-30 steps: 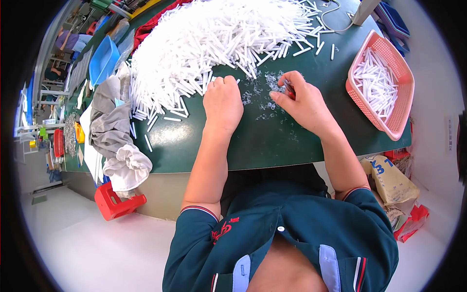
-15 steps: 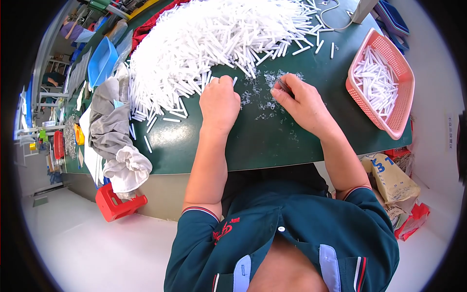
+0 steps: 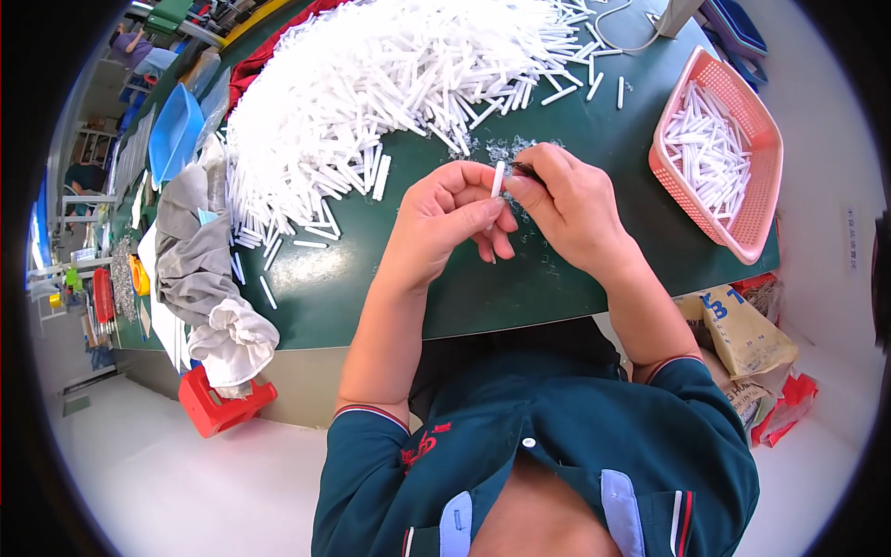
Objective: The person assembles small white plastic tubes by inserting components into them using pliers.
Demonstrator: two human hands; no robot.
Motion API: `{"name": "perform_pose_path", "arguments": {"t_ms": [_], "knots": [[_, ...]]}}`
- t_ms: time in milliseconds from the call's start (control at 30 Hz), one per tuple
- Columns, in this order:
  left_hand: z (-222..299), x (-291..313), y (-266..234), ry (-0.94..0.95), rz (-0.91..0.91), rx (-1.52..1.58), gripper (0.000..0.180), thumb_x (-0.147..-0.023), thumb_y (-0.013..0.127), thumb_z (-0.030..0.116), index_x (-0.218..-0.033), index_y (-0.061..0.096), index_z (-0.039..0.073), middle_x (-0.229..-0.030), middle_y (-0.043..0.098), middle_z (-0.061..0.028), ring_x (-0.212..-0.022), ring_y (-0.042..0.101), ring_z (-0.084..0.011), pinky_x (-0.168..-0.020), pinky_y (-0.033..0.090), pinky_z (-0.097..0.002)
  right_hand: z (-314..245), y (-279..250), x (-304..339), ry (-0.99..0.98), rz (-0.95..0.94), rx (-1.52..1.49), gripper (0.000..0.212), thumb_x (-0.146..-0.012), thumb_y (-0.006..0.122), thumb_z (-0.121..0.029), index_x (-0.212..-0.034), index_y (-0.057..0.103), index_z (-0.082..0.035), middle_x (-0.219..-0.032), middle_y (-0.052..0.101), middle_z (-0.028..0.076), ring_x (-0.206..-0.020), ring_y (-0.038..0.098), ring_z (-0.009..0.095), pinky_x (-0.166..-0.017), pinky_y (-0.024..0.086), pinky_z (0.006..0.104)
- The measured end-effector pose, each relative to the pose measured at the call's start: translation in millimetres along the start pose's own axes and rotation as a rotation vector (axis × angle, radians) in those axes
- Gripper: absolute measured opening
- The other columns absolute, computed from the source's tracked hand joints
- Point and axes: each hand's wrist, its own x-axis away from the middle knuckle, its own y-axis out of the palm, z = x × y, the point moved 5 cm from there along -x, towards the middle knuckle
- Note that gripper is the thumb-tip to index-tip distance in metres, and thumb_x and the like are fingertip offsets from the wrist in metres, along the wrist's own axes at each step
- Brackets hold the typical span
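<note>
Hands (image 3: 501,209) pinch white tube (image 3: 497,179) | tube heap (image 3: 390,84) behind | pink basket (image 3: 756,200) right

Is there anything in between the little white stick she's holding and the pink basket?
Nothing visible blocks it. The left hand holds the white stick upright against the right hand. Between them and the pink basket lies only bare green table. The big white stick pile sits farther back.

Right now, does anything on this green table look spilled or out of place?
Yes. A few white tubes lie scattered apart from the big pile, and a grey cloth droops over the table edge.
</note>
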Motion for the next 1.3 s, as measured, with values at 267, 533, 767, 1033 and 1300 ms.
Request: {"name": "perform_pose_path", "arguments": {"t_ms": [267,533,767,1033,1300], "knots": [[-1.2,-0.1,3.4,0.003,-0.047,0.022,0.021,-0.089,0.058,0.007,-0.108,0.055,-0.003,-0.082,0.066,-0.0126,-0.061,0.065,-0.0179,-0.052,0.05,-0.025,-1.7,-1.9,-0.6,-0.035,0.009,0.051,0.018,-0.084,0.067,-0.022,-0.086,0.058,-0.006,-0.073,0.059,0.008,-0.062,0.06,0.028,-0.052,0.046,0.0349],[-0.4,0.3,3.8,0.014,-0.045,0.023,0.022,-0.089,0.057,0.008,-0.109,0.055,-0.003,-0.083,0.066,-0.0128,-0.062,0.066,-0.0179,-0.053,0.051,-0.0251,-3.0,-1.4,0.3,-0.042,0.033,0.104,0.018,-0.084,0.067,-0.024,-0.084,0.058,-0.008,-0.07,0.056,0.007,-0.06,0.058,0.027,-0.051,0.045,0.036],[-1.6,-0.4,3.4,0.03,-0.043,0.0,0.022,-0.09,0.057,0.008,-0.109,0.055,-0.003,-0.083,0.066,-0.0124,-0.062,0.066,-0.0175,-0.053,0.051,-0.0251,-5.0,-0.4,1.9,-0.084,0.088,0.193,0.019,-0.083,0.067,-0.026,-0.083,0.058,-0.009,-0.068,0.051,0.006,-0.062,0.055,0.026,-0.054,0.044,0.0366],[-3.2,0.1,1.7,0.057,-0.014,-0.087,0.021,-0.089,0.06,0.005,-0.108,0.057,-0.002,-0.084,0.066,-0.0106,-0.064,0.065,-0.0157,-0.055,0.05,-0.0232,-2.0,0.5,1.5,-0.076,0.067,0.218,0.023,-0.084,0.066,-0.027,-0.075,0.055,-0.008,-0.065,0.049,0.007,-0.059,0.054,0.027,-0.052,0.043,0.0367],[-3.8,-1.3,-0.8,0.096,0.036,-0.199,0.017,-0.087,0.062,0.002,-0.104,0.062,0.0,-0.085,0.067,-0.0074,-0.067,0.064,-0.0109,-0.059,0.051,-0.022,3.3,-2.4,0.6,-0.024,-0.053,0.126,0.028,-0.086,0.062,-0.024,-0.066,0.052,-0.007,-0.058,0.052,0.011,-0.054,0.056,0.031,-0.047,0.043,0.0397]]}}
